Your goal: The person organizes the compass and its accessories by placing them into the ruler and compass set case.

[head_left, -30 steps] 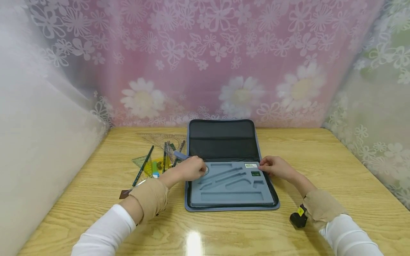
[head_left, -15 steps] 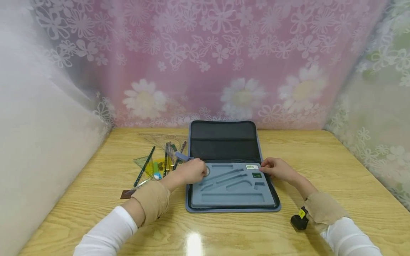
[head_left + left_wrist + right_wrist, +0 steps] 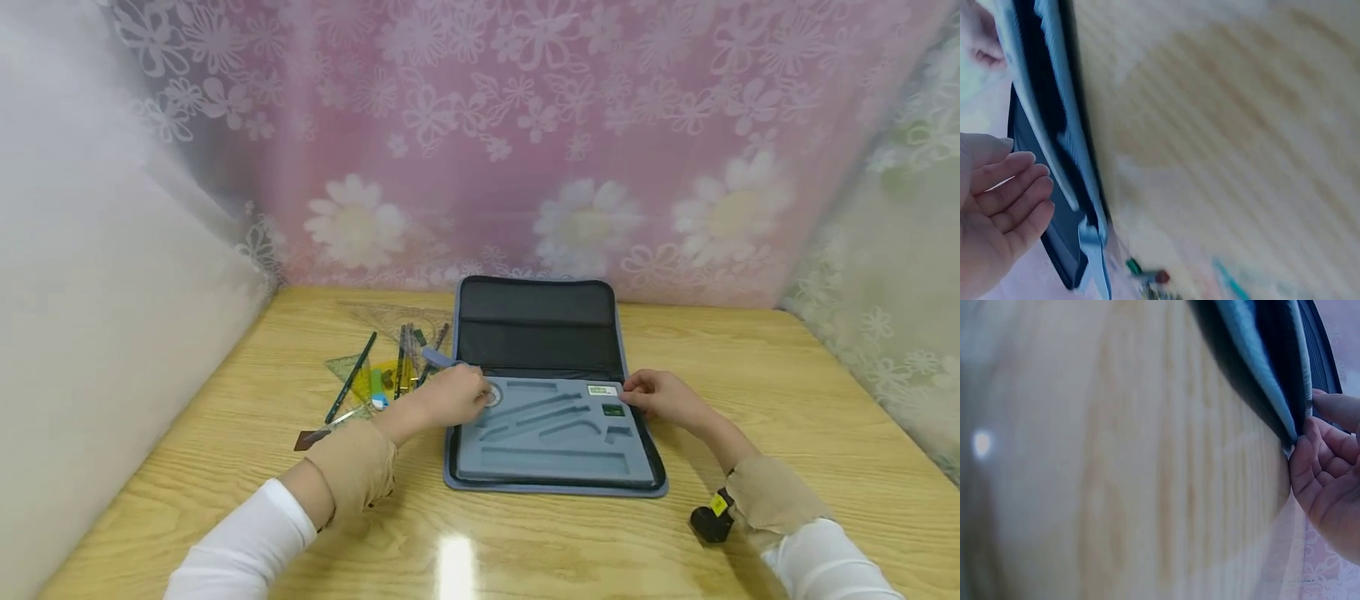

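An unzipped blue-edged case (image 3: 557, 490) lies open on the table, its black-lined lid (image 3: 536, 325) leaning back. Inside sits a grey tray (image 3: 555, 433) with shaped hollows, a white label and a small dark green piece (image 3: 612, 410). My left hand (image 3: 459, 393) is over the tray's upper left corner, beside a round marked disc (image 3: 493, 395). In the left wrist view, its fingers (image 3: 1019, 187) bend loosely with nothing between them. My right hand (image 3: 663, 398) pinches the tray's upper right edge; the right wrist view shows its thumb (image 3: 1338, 409) over that edge and fingers below.
Left of the case lie pencils (image 3: 351, 377), a clear set square (image 3: 390, 317), a green-and-blue item (image 3: 378, 388) and other stationery in a loose pile. A black tape measure (image 3: 711, 521) sits beside my right wrist. Curtains stand behind and along both sides.
The head view has swung slightly, so everything sits further right in it. Both hands keep nearly the same places at the tray's upper corners.
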### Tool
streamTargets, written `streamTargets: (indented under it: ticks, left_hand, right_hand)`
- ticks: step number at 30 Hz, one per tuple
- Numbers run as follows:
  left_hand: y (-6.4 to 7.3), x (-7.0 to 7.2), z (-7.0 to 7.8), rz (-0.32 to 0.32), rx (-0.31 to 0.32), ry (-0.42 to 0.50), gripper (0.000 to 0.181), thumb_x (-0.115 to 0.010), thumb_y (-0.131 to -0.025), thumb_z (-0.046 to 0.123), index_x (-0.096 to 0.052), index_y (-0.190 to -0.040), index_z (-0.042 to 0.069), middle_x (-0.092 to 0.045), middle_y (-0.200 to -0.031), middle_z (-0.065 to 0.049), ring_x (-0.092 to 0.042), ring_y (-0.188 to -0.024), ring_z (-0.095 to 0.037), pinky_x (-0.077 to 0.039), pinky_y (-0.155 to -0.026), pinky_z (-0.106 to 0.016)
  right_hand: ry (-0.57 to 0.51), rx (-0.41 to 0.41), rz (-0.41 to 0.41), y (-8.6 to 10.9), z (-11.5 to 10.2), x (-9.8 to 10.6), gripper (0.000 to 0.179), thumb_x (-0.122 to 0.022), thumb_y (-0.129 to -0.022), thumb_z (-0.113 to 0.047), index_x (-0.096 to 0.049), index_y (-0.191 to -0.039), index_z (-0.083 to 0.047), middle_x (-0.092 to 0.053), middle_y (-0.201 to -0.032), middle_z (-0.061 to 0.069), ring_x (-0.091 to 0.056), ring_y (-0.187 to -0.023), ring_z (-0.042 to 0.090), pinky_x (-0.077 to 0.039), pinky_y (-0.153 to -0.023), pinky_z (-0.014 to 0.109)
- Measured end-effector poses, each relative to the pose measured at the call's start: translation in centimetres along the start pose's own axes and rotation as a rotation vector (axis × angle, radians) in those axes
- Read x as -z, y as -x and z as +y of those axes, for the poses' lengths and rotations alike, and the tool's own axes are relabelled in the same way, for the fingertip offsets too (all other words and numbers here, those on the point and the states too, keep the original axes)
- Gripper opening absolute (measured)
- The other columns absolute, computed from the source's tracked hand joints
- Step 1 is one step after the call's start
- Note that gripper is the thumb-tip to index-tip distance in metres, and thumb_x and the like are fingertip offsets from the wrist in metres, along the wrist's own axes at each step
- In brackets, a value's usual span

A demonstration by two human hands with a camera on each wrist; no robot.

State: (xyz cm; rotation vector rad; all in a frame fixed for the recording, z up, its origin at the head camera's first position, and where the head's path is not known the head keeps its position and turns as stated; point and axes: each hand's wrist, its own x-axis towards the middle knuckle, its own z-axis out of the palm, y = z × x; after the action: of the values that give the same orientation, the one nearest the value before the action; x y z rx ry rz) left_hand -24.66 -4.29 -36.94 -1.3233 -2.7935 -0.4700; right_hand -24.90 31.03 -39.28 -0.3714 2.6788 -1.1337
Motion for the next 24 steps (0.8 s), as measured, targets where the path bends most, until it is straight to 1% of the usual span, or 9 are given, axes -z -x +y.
streamTargets:
  ticks: [3,6,9,11,13,15,17,19,24]
  left_hand:
    - [0.4,0.8,-1.0,0.022,0.082,-0.006,0.019,-0.053,-0.093,0.006,-0.066,-0.078,0.005,-0.05,-0.065,0.0,-0.042,-0.054,-0.01,-0.035,-0.052,-0.023]
    - [1.0,1.9,-2.4,0.064,0.205,-0.022,0.021,-0.054,-0.092,0.007,-0.066,-0.075,0.007,-0.054,-0.063,0.001,-0.043,-0.05,-0.009,-0.036,-0.05,-0.023]
    - [1.9,3.2,-4.4,0.085,0.369,-0.012,0.029,-0.052,-0.093,0.008,-0.058,-0.064,0.009,-0.048,-0.054,0.002,-0.038,-0.044,-0.008,-0.034,-0.047,-0.024]
    - [2.8,3.9,-6.1,0.094,0.481,0.024,0.036,-0.049,-0.093,0.008,-0.047,-0.057,0.012,-0.038,-0.049,0.003,-0.031,-0.042,-0.008,-0.029,-0.045,-0.023]
    - [4.0,4.6,-7.8,0.095,0.589,0.065,0.04,-0.046,-0.094,0.008,-0.038,-0.055,0.014,-0.031,-0.048,0.003,-0.027,-0.041,-0.009,-0.027,-0.043,-0.022]
    - [5.3,5.0,-9.4,0.101,0.669,0.091,0.041,-0.046,-0.092,0.006,-0.034,-0.054,0.015,-0.029,-0.048,0.004,-0.024,-0.041,-0.009,-0.024,-0.041,-0.022]
    - [6.5,5.3,-10.7,0.101,0.729,0.105,0.041,-0.048,-0.088,0.003,-0.032,-0.053,0.015,-0.026,-0.048,0.004,-0.022,-0.042,-0.009,-0.023,-0.042,-0.022]
    - [7.6,5.4,-11.6,0.077,0.761,0.095,0.039,-0.051,-0.084,0.001,-0.032,-0.052,0.014,-0.025,-0.049,0.004,-0.022,-0.043,-0.01,-0.024,-0.043,-0.023]
    - [9.0,5.8,-12.0,-0.058,0.785,0.097,0.031,-0.057,-0.078,0.004,-0.038,-0.054,0.012,-0.033,-0.054,0.001,-0.031,-0.048,-0.013,-0.031,-0.048,-0.026]
  right_hand:
    - [0.006,0.0,-0.004,-0.1,0.1,0.0,0.035,-0.059,-0.092,-0.022,-0.055,-0.107,0.009,-0.058,-0.086,0.009,-0.053,-0.072,0.018,-0.049,-0.063,0.033]
    - [0.013,0.003,-0.004,-0.2,0.3,0.0,0.035,-0.059,-0.092,-0.023,-0.055,-0.107,0.008,-0.058,-0.085,0.008,-0.052,-0.072,0.017,-0.049,-0.063,0.032]
    - [0.026,0.013,0.0,-0.3,0.5,0.1,0.033,-0.059,-0.092,-0.022,-0.056,-0.106,0.008,-0.057,-0.083,0.008,-0.051,-0.07,0.017,-0.047,-0.061,0.031]
    - [0.04,0.018,0.003,-0.4,0.6,0.1,0.032,-0.059,-0.092,-0.022,-0.056,-0.105,0.007,-0.057,-0.081,0.007,-0.051,-0.068,0.017,-0.046,-0.06,0.031]
    - [0.052,0.022,0.004,-0.4,0.6,0.1,0.032,-0.059,-0.092,-0.022,-0.056,-0.105,0.007,-0.057,-0.081,0.007,-0.05,-0.068,0.018,-0.045,-0.059,0.031]
    - [0.057,0.017,0.003,-0.4,0.6,0.0,0.033,-0.059,-0.092,-0.023,-0.056,-0.106,0.007,-0.056,-0.082,0.007,-0.05,-0.069,0.018,-0.045,-0.06,0.031]
    - [0.063,0.016,0.001,-0.5,0.6,0.0,0.033,-0.059,-0.092,-0.023,-0.056,-0.106,0.007,-0.056,-0.082,0.007,-0.05,-0.07,0.019,-0.046,-0.06,0.032]
    - [0.07,0.016,0.003,-0.5,0.6,0.0,0.033,-0.059,-0.092,-0.023,-0.056,-0.106,0.006,-0.057,-0.082,0.007,-0.05,-0.07,0.018,-0.046,-0.06,0.032]
    - [0.065,0.013,0.009,-0.4,0.6,0.0,0.032,-0.06,-0.091,-0.023,-0.057,-0.105,0.006,-0.056,-0.081,0.006,-0.05,-0.07,0.018,-0.047,-0.06,0.032]
